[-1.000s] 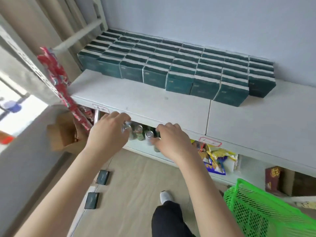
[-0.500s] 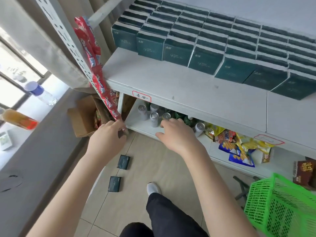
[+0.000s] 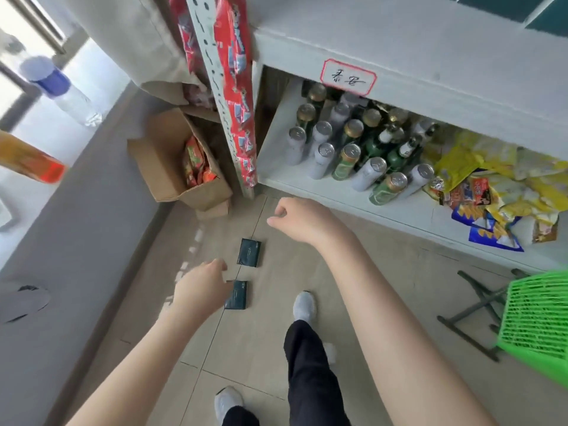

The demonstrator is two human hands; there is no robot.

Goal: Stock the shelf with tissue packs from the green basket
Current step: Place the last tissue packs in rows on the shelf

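Two dark green tissue packs lie on the tiled floor below the shelf: the farther pack [image 3: 249, 252] and the nearer pack [image 3: 237, 295]. My left hand [image 3: 201, 287] hovers over the left edge of the nearer pack, fingers loosely bent and holding nothing. My right hand [image 3: 302, 219] is above the floor just beyond the farther pack, fingers loosely curled, empty. The green basket [image 3: 541, 318] shows at the right edge. The white shelf [image 3: 399, 41] runs along the top, with the corners of stocked tissue packs [image 3: 550, 13] just visible.
Cans and bottles [image 3: 353, 149] and snack bags [image 3: 491, 192] fill the lower shelf. A perforated upright [image 3: 215, 87] with hanging red packets stands at the shelf's left. An open cardboard box [image 3: 175, 161] sits on the floor. A folding stool frame [image 3: 473, 315] is beside the basket. My feet are below.
My view has tipped down from the shelf top to the floor. Both hands have dropped from the lower shelf edge towards the two packs on the floor.
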